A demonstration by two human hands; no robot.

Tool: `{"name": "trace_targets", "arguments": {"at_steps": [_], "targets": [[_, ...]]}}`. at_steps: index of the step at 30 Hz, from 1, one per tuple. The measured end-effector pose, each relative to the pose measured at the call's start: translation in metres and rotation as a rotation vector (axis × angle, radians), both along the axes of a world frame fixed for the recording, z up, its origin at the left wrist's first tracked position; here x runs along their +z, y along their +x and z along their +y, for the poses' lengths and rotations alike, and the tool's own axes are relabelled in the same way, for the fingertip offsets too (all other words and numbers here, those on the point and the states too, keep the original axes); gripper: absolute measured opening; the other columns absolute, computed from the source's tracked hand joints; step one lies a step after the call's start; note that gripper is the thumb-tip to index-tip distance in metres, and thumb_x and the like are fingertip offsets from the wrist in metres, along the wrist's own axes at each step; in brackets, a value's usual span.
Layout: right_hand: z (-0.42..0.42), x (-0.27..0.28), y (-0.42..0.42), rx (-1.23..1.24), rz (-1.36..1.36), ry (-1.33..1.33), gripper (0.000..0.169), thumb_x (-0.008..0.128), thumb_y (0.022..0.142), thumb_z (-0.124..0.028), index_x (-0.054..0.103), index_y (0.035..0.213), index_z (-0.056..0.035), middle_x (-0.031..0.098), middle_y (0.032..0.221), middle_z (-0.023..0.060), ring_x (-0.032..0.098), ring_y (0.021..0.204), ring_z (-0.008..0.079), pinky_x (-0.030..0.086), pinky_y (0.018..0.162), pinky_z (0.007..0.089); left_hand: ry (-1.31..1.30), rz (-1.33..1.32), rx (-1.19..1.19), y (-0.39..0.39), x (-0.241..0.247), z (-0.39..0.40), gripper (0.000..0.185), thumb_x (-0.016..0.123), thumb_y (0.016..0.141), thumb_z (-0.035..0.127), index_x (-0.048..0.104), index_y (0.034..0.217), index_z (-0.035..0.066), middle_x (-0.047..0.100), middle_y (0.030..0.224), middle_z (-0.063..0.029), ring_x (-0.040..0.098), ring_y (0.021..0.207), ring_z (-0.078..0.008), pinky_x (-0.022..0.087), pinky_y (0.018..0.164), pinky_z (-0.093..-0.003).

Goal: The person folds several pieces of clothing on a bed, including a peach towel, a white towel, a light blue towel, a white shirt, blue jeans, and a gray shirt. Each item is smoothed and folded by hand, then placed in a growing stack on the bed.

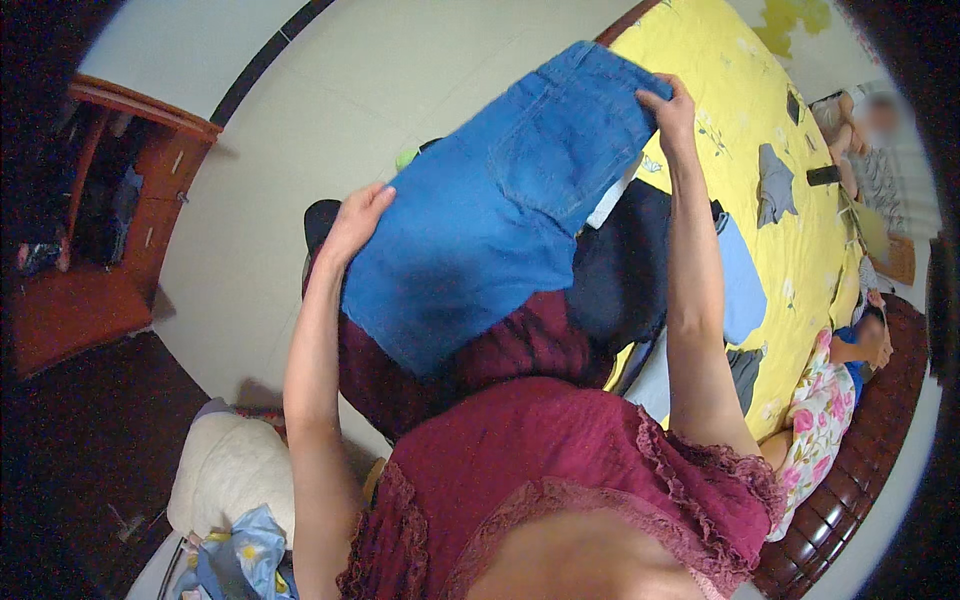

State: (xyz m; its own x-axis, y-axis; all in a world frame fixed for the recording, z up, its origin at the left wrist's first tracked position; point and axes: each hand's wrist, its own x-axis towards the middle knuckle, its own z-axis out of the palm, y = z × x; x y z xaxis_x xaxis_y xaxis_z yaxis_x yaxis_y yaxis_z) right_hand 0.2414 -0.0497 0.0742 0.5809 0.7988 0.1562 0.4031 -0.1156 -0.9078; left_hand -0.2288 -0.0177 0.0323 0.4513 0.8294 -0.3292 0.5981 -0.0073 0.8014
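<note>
A pair of blue denim jeans point(480, 202) is stretched between my hands, its waistband end up and to the right. With my right hand point(675, 105) I grip the corner by the waistband, thumb on the near face. My left hand point(364, 217) holds the opposite edge lower down, its fingers hidden behind the cloth. One pocket seam shows on the face turned towards me. Beneath the jeans lies dark red cloth point(540, 337). To its right is a black garment point(622, 262), partly covered by the denim.
A bed with a yellow flowered sheet point(720, 75) lies to the right, bearing a grey cloth point(775, 187), a light blue garment point(740, 277) and a phone point(823, 175). Two people are on the bed's far side. An open wooden cabinet point(169, 187) stands left; a cream bundle point(229, 480) sits lower left.
</note>
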Motion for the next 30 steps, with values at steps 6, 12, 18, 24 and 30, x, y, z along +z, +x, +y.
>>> {"name": "trace_targets", "arguments": {"at_steps": [6,12,18,24,30], "targets": [[-0.005,-0.046,0.022,-0.267,-0.108,-0.132,0.044,0.074,0.067,-0.02,0.056,0.102,0.0006,0.062,0.092,0.0154,0.06,0.085,0.025,0.047,0.077,0.034,0.852,0.143,-0.121,0.042,0.01,-0.004,0.026,0.058,0.081,0.014,0.054,0.104,0.004,0.056,0.104,-0.0154,0.053,0.094,-0.0341,0.043,0.08,-0.0404],[-0.067,-0.045,-0.015,-0.351,-0.227,0.033,0.055,0.071,0.072,-0.025,0.047,0.112,0.0031,0.052,0.105,0.0185,0.058,0.089,0.0269,0.046,0.077,0.0336,0.887,-0.23,-0.53,0.103,0.042,-0.125,0.015,0.064,0.072,0.015,0.057,0.082,0.008,0.057,0.093,-0.0091,0.054,0.089,-0.0277,0.043,0.077,-0.0384],[-0.145,-0.04,-0.109,0.06,0.31,-0.314,0.027,0.057,0.086,-0.029,0.061,0.082,-0.0025,0.06,0.067,0.0043,0.057,0.051,0.0106,0.044,0.042,0.0229,0.964,0.065,-0.639,0.117,0.021,-0.159,0.022,0.064,0.07,0.017,0.054,0.088,0.009,0.051,0.089,-0.0074,0.05,0.081,-0.025,0.041,0.069,-0.0367],[-0.13,-0.047,-0.125,-0.029,0.246,-0.392,0.031,0.062,0.081,-0.031,0.064,0.072,-0.0009,0.062,0.06,0.0052,0.058,0.047,0.0109,0.044,0.042,0.0251,0.92,0.066,-0.567,0.118,0.015,-0.143,0.011,0.061,0.072,0.011,0.054,0.08,0.007,0.051,0.08,-0.0073,0.051,0.077,-0.026,0.043,0.065,-0.0372],[-0.109,-0.049,-0.102,-0.174,0.437,-0.166,0.018,0.056,0.074,-0.013,0.058,0.058,-0.0039,0.055,0.053,0.002,0.047,0.042,0.0107,0.035,0.041,0.0249,0.771,-0.209,-0.525,0.106,0.035,-0.132,0.01,0.062,0.075,0.013,0.054,0.076,0.006,0.051,0.073,-0.0089,0.052,0.071,-0.0282,0.044,0.062,-0.0373]]}}
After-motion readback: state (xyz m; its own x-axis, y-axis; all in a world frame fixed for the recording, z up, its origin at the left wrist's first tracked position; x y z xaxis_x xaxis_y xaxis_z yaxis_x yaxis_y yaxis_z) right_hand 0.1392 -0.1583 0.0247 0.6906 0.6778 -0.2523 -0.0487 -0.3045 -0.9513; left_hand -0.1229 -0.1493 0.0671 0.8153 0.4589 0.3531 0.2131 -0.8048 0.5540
